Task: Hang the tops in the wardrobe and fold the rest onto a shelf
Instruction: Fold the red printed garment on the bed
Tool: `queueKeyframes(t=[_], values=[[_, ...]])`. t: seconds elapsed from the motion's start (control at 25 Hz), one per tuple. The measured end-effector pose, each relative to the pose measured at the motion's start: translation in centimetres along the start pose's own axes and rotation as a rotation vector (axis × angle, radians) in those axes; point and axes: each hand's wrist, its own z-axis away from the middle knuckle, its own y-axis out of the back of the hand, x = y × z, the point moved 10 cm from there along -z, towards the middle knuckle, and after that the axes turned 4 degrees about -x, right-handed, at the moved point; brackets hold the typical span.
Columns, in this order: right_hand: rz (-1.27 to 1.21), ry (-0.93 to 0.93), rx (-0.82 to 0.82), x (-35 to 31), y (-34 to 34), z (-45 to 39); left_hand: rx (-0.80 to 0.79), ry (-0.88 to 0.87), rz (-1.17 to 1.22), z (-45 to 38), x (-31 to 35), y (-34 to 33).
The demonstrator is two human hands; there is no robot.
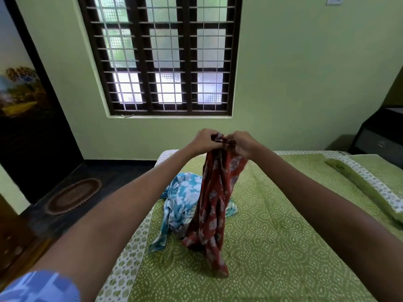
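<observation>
Hands: my left hand point(205, 140) and right hand point(241, 142) pinch the red garment's point(212, 205) top edge, its hem trailing on the bed point(283, 236).
Blue garment point(181, 201): heaped just behind.
Risk: bunched cloth — I may misjudge top or bottom, or snag the blue one.

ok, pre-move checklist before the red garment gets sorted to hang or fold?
1. Both hands on the red garment: ok, left hand and right hand pinch its top edge.
2. Garment clear of the bed: not ok, lower end rests there.
3. Top or not: cannot tell, bunched.
4. Blue garment separate: cannot tell, it lies just behind.
5. Hanger or wardrobe in view: not ok.
</observation>
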Motion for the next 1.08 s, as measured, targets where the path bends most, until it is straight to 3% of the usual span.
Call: queueKeyframes(t=[0.12,0.24,0.32,0.44,0.56,0.76,0.92,1.08], values=[[0.096,0.041,-0.038,-0.2,0.0,0.2,0.07,-0.007,-0.202,-0.4,0.3,0.2],[0.773,0.352,0.034,-3.7,0.3,0.9,0.104,-0.04,-0.206,-0.4,1.0,0.3],[1.022,0.459,0.04,-4.9,-0.2,1.5,0.141,-0.047,-0.168,-0.2,1.3,0.9],[1.269,0.312,-0.068,-1.8,0.4,0.6,0.226,0.002,0.01,0.1,0.9,3.0],[1.59,0.2,-0.066,1.2,4.2,-0.5,0.286,0.074,0.186,0.3,-0.8,6.3],[1.413,0.336,-0.118,-3.5,6.0,-0.2,0.203,0.162,0.153,0.7,-5.8,7.9],[1.33,0.51,-0.035,-7.4,6.0,0.3,0.326,0.152,0.37,1.6,-6.9,8.3],[1.462,0.336,-0.117,-4.9,6.1,-0.6,0.214,0.222,0.242,1.0,-9.3,6.8]])
